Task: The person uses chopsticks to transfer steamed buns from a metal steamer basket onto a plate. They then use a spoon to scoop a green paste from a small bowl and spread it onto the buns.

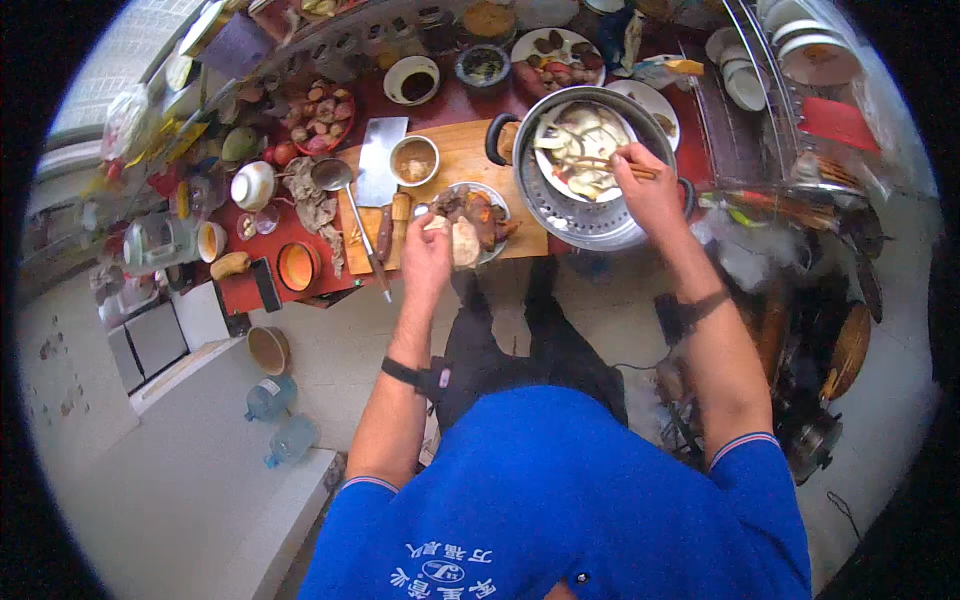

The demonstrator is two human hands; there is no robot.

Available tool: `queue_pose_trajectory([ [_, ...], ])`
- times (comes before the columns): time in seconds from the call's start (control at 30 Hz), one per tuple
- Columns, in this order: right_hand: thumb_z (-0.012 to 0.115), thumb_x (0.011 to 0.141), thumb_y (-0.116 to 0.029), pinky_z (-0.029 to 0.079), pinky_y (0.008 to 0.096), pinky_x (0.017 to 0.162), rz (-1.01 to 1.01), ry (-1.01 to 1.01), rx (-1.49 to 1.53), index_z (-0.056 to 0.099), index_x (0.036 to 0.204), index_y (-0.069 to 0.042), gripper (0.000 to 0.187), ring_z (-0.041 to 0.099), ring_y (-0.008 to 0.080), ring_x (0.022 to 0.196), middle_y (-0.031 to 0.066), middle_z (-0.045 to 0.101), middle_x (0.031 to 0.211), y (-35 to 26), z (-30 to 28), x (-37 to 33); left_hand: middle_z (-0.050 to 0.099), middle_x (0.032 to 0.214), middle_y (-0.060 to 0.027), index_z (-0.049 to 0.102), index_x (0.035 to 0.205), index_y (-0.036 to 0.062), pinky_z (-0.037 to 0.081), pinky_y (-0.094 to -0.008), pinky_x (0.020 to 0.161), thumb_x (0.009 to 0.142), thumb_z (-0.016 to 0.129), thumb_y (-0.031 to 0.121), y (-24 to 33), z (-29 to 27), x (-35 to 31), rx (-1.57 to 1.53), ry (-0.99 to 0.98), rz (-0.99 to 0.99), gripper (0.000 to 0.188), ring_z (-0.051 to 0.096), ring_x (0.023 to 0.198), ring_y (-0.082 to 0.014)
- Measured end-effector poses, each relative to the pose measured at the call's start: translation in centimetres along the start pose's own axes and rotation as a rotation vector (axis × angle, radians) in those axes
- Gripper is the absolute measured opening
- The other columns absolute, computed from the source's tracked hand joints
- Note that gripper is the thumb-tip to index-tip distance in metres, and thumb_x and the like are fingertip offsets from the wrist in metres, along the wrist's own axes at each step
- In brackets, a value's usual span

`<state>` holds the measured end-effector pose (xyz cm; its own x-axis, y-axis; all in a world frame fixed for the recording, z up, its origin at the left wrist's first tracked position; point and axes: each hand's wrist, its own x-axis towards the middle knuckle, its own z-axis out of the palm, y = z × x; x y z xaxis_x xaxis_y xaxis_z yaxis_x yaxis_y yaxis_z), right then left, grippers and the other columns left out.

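My right hand (645,185) is closed on a pair of wooden chopsticks (610,165). Their tips reach into pale, dark-edged slices (575,130), like eggplant, heaped on a white plate. That plate sits inside a metal steamer pot (545,208) with black handles. My left hand (428,250) is closed in front of the cutting board (525,240); a small silvery end (421,209) shows at its fingertips, and the rest is hidden. Beside it, a plate (492,254) carries brown and orange pieces and a pale round piece (465,243).
A cleaver (380,165), a bowl of brown sauce (414,161) and a ladle (335,175) lie left of the pot. Further left are an orange-rimmed bowl (298,267) and a phone (265,285). A dish rack (765,100) stands at the right. Water bottles (270,398) rest low at the left.
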<state>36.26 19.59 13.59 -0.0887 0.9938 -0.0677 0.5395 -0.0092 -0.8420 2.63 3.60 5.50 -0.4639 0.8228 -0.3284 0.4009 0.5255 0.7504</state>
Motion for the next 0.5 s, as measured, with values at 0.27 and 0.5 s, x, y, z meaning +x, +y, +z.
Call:
queue_pose_trajectory([
  [0.27, 0.064, 0.105, -0.015, 0.051, 0.0269, 0.07, -0.025, 0.138, 0.056, 0.071, 0.106, -0.002, 0.015, 0.062, 0.0073, 0.079, 0.0001, 0.07, 0.087, -3.6, -3.2, -1.2, 0.078, 0.104, -0.0146, 0.057, 0.142, -0.0042, 0.056, -0.0372, 0.092, 0.102, 0.066, 0.027, -4.2, -3.2, 8.0, -0.148, 0.038, -0.212, 0.052, 0.074, 0.1, -0.023],
  [0.5, 0.061, 0.106, -0.013, 0.052, 0.0267, 0.07, -0.033, 0.27, 0.065, 0.069, 0.107, 0.0, 0.015, 0.062, 0.0086, 0.08, 0.0028, 0.07, 0.089, -7.7, -3.6, -3.3, 0.077, 0.108, -0.0145, 0.056, 0.144, -0.0033, 0.056, -0.0378, 0.095, 0.1, 0.068, 0.026, -7.4, -4.2, 10.1, -0.163, -0.016, -0.186, 0.054, 0.073, 0.103, -0.023],
])
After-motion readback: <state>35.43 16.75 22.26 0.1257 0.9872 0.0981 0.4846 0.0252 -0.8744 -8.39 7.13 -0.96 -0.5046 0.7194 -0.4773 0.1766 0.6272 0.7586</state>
